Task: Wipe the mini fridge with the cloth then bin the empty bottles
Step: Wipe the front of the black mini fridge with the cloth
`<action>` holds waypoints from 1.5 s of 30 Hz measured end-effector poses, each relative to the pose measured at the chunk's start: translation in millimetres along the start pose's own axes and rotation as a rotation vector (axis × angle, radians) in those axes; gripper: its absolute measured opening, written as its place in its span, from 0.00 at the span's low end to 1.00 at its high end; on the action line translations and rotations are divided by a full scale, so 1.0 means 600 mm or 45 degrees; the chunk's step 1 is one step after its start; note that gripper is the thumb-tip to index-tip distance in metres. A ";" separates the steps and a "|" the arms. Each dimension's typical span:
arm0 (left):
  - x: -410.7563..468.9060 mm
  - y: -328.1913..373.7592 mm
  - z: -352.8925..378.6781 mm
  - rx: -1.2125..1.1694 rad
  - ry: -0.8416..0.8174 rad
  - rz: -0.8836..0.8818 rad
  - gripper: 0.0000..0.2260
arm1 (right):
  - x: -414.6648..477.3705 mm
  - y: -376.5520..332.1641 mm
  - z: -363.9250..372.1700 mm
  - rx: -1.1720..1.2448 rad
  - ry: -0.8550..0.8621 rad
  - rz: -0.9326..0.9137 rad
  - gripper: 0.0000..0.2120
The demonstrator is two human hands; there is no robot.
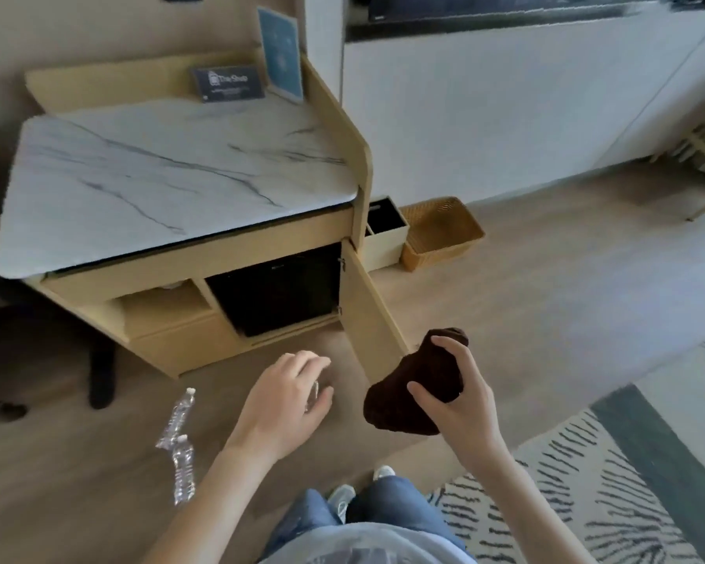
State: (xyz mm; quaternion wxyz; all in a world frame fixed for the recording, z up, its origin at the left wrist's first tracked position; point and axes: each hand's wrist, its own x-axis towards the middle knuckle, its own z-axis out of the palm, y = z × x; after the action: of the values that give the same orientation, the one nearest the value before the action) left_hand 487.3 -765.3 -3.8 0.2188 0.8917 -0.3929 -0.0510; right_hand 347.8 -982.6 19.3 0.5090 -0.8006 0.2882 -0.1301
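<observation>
right hand point(460, 396) grips the bunched dark brown cloth point(408, 396), fingers curled round it | left hand point(285, 396) above the floor, fingers close together, gently bent; cannot tell if they hold something | black mini fridge point(277, 291) sits in the open light-wood cabinet point(375, 319) | two crushed clear plastic bottles point(178, 417) lie on the floor, left of the left hand

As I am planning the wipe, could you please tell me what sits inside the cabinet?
A black fridge fills the right bay; its inside is hidden. The left shelf shows only a pale edge at its back; the counter hides the rest.
</observation>
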 end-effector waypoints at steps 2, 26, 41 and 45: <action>-0.030 -0.006 0.000 0.023 0.036 -0.140 0.18 | 0.027 -0.002 0.017 -0.015 -0.148 -0.043 0.29; 0.019 -0.025 0.003 0.034 0.235 -0.682 0.16 | 0.245 -0.034 0.099 -0.066 -0.642 -0.276 0.29; 0.159 -0.430 0.054 0.021 -0.059 -0.392 0.19 | 0.372 0.038 0.456 0.026 -0.331 -0.053 0.28; 0.181 -0.548 0.183 0.042 -0.090 -0.444 0.20 | 0.434 0.161 0.572 0.006 -0.333 -0.050 0.28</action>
State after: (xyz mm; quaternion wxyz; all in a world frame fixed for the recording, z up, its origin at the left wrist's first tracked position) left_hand 756.0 -686.7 -235.4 0.1780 0.9475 -0.2406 -0.1129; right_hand 696.7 -914.1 -242.7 0.5414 -0.8151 0.2032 -0.0351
